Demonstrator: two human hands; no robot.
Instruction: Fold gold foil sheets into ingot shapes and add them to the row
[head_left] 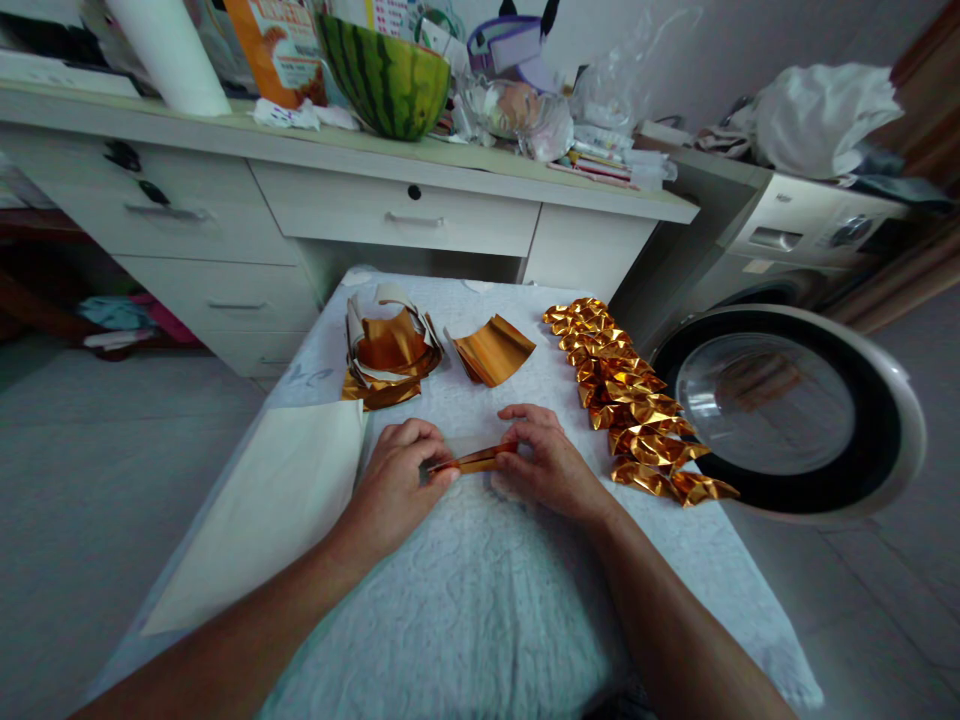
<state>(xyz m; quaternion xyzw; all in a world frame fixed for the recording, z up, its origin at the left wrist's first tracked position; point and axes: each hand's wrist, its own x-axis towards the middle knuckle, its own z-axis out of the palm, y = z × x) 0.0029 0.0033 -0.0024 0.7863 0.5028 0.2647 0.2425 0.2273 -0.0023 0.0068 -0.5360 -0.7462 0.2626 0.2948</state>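
Between my two hands is a narrow folded strip of gold foil paper, lying roughly level above the cloth-covered table. My left hand pinches its left end, and my right hand has its fingers closed round the right end. Beyond them lie a small stack of curved gold sheets and, further left, a curled bundle of gold and white paper. Rows of folded shiny gold pieces run along the table's right side.
A large pale sheet lies at the table's left. An open washing machine door stands at the right. Behind, a white counter holds half a watermelon, a white roll and plastic bags.
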